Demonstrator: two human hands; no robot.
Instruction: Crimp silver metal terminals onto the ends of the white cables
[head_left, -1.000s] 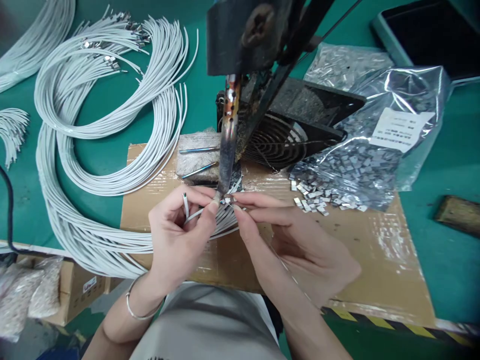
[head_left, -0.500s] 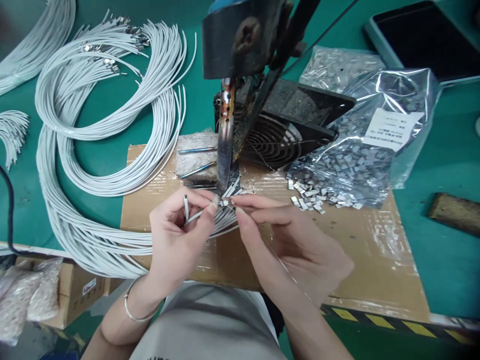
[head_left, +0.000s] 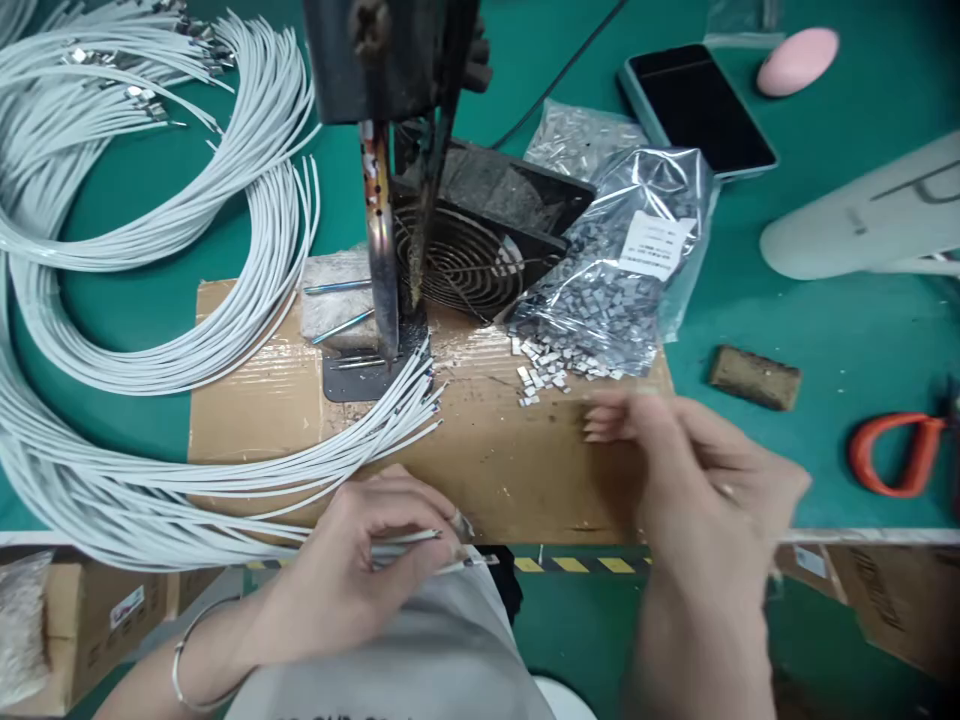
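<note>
My left hand [head_left: 386, 555] is low at the table's front edge, its thumb and fingers pinched round the end of a white cable [head_left: 409, 538]. The cable's tip sticks out over my lap, where a small metal piece is partly seen. My right hand [head_left: 697, 480] is over the right side of the cardboard, fingers curled and somewhat blurred; what they hold, if anything, is hidden. Small metal connector pieces [head_left: 540, 370] lie loose just beyond its fingertips. The soldering iron [head_left: 381, 250] points downward, apart from both hands. Beside my left hand, a bundle of white cables [head_left: 300, 470] fans out.
A black fan [head_left: 465, 260] stands behind the iron, with a clear bag of metal pieces [head_left: 607, 300] beside it. Coiled cables [head_left: 150, 370] lie left on the cardboard [head_left: 510, 470] and green table. A phone [head_left: 705, 110], brown block [head_left: 754, 378] and red-handled tool [head_left: 911, 455] are right.
My hands have parted: the left has drawn down toward my lap with the cable, away from the iron's tip, and the right has moved right near the loose pieces. The view has shifted right.
</note>
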